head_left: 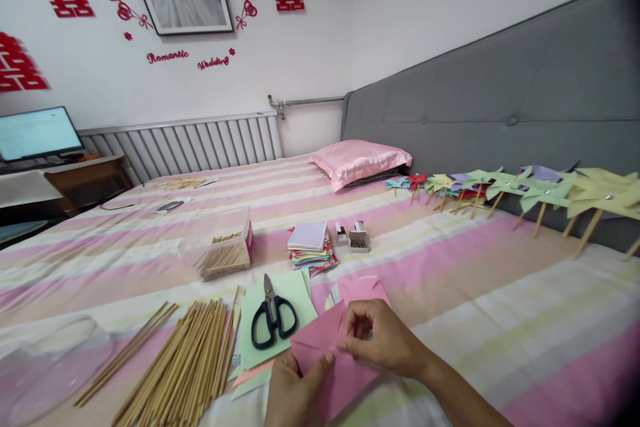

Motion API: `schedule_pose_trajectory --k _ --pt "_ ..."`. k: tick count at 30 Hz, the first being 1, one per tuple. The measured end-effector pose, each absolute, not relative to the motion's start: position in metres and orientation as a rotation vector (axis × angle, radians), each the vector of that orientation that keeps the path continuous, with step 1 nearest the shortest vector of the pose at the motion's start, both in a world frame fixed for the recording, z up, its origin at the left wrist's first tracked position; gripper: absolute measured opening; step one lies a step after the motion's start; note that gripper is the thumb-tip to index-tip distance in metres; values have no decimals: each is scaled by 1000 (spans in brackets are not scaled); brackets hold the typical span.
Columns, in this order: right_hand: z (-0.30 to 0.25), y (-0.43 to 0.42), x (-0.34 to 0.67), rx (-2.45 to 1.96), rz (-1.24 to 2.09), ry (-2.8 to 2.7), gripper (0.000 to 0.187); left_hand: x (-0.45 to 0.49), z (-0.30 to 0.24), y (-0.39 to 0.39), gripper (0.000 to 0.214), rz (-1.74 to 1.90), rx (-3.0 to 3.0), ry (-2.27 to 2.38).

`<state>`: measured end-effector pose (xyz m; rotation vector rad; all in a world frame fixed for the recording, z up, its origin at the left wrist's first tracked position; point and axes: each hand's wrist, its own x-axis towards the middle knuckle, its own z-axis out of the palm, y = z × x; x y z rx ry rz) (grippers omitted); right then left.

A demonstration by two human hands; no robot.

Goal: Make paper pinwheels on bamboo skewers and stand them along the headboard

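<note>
A pink paper square [345,383] with slits from its corners is held up between both hands, low in the view. My left hand [297,383] grips its left edge, thumb pressed on the front face. With fingers curled in a pinch, my right hand [383,337] works at the paper near its middle and upper right; the fingertips partly cover the paper there. Behind it lies another pink sheet [363,288] on a small stack. Black-handled scissors [273,317] rest on green paper sheets [305,303] left of my hands.
Wooden sticks [180,360] lie in a bundle at front left, beside a clear plastic lid [60,367]. Further back stand a clear box of toothpick-like sticks [227,253], a stack of coloured paper squares [310,243] and a small box of pins [359,240]. Several paper pinwheels [547,193] line the grey headboard [500,93].
</note>
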<state>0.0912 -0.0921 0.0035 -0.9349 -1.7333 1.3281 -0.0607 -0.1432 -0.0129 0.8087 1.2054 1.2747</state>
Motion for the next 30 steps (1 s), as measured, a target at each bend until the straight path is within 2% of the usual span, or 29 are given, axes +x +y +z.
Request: schedule_pose_trajectory --k 12,16,18,21,23,24,28,30 --pt "0 -92 92 -932 1251 -1795 5 -60 -10 -144 28 1260 826 1203" --pt "2 -93 92 -891 1278 -1774 9 -60 -8 -144 21 1259 842 1194" --pt "5 -93 93 -868 1290 -1744 22 -61 -12 -143 20 1279 836 1208" --pt "5 -93 92 -843 1303 -1682 57 -65 -20 -140 22 1313 788 1223" --pt "3 -93 90 -820 1335 -1652 66 -66 -24 -139 23 1324 782 1210" --pt "2 -93 88 -808 1359 -1655 61 -66 -25 -138 22 1328 791 1206" --pt "-1 -93 84 -830 1361 -1712 18 -62 -23 -140 23 1387 826 1235" --pt "-1 -94 82 -855 1336 -1710 16 -58 -20 -141 24 1426 831 1256"
